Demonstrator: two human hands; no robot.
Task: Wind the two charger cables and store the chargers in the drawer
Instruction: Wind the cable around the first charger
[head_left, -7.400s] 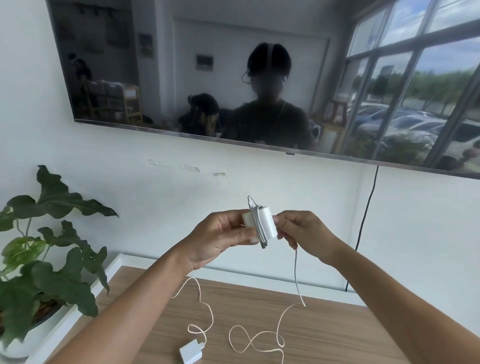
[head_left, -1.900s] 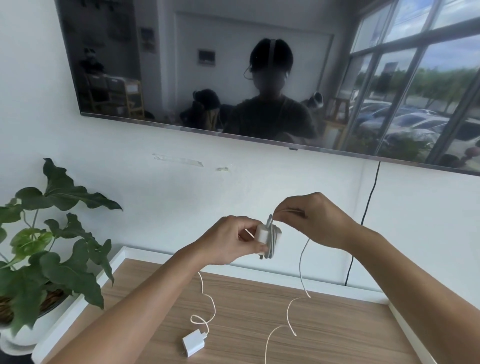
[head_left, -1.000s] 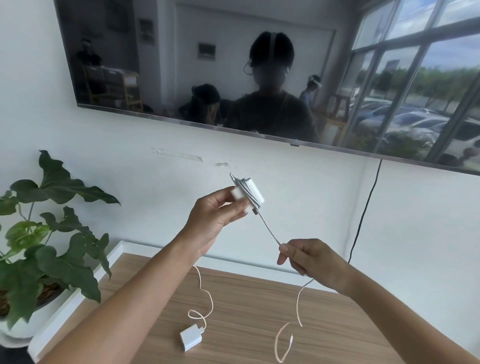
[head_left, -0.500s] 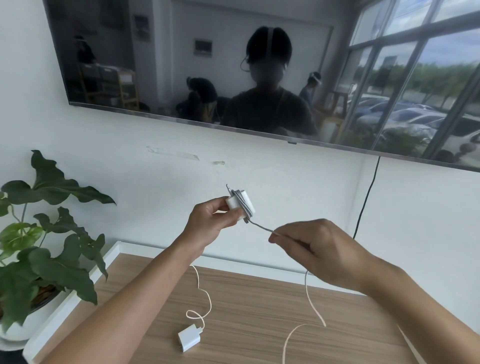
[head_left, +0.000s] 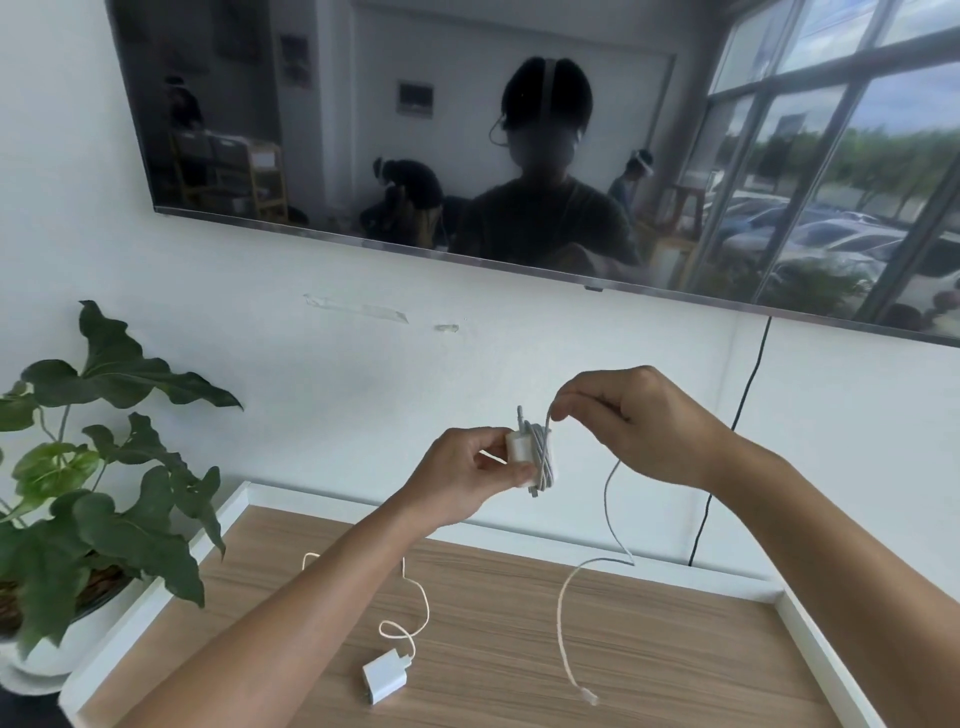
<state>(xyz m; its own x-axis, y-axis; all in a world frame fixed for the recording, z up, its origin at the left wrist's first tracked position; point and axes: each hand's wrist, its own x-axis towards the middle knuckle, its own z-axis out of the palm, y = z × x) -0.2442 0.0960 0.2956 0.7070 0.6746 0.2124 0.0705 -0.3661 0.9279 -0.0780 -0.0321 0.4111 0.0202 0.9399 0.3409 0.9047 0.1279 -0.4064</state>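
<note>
My left hand (head_left: 467, 475) grips a white charger (head_left: 522, 447) held in the air, with several turns of its cable wrapped around the block. My right hand (head_left: 631, 421) pinches that white cable (head_left: 605, 519) just above the charger's top; the loose tail hangs down and its plug end (head_left: 589, 696) lies on the wooden top. A second white charger (head_left: 382, 675) lies flat on the wood below my left forearm, its thin cable (head_left: 418, 603) looping away unwound. No drawer is visible.
The wooden cabinet top (head_left: 649, 649) has a raised white rim (head_left: 821, 654). A potted plant (head_left: 98, 493) stands at the left. A wall-mounted TV (head_left: 467, 130) hangs above, and a black cord (head_left: 727, 457) drops down the wall at the right.
My right hand has swung from below right of the charger up over its top, laying another turn of cable. The hanging tail is shorter. My left hand lowered slightly.
</note>
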